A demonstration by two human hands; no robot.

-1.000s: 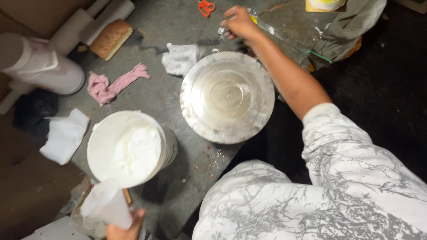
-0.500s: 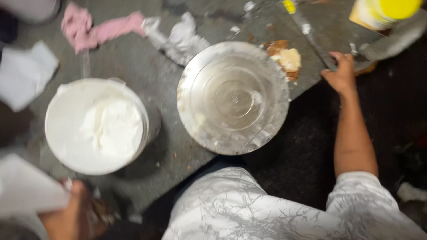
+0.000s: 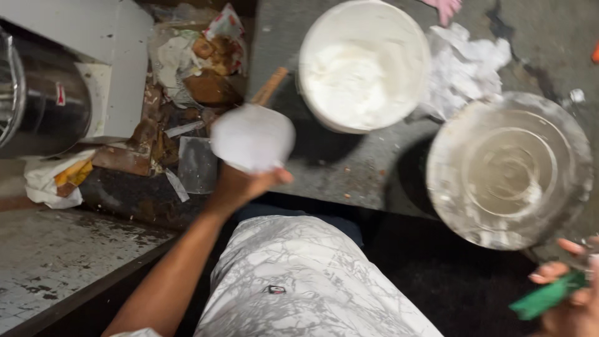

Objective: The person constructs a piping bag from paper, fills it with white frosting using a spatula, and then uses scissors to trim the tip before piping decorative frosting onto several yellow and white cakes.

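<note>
- One left hand (image 3: pixel 240 186), centre of the frame, is gripping one white crumpled wad (image 3: pixel 252 138) from below, just left of the bucket.
- One right hand (image 3: pixel 571 293), lower right corner, is closing its fingers around one green flat object (image 3: pixel 547 296).
- One white bucket (image 3: pixel 364 64), top centre, is holding white paste.
- One round metal pan (image 3: pixel 508 170), at right, is standing on the grey surface (image 3: pixel 349 168).
- One heap of crumpled white paper (image 3: pixel 465 68) is lying between bucket and pan.
- One steel cylinder (image 3: pixel 40 100) is showing at upper left.

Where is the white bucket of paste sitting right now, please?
In the head view the white bucket stands at top centre on the grey table, between the left hand holding a white wad and the round metal pan.
</note>
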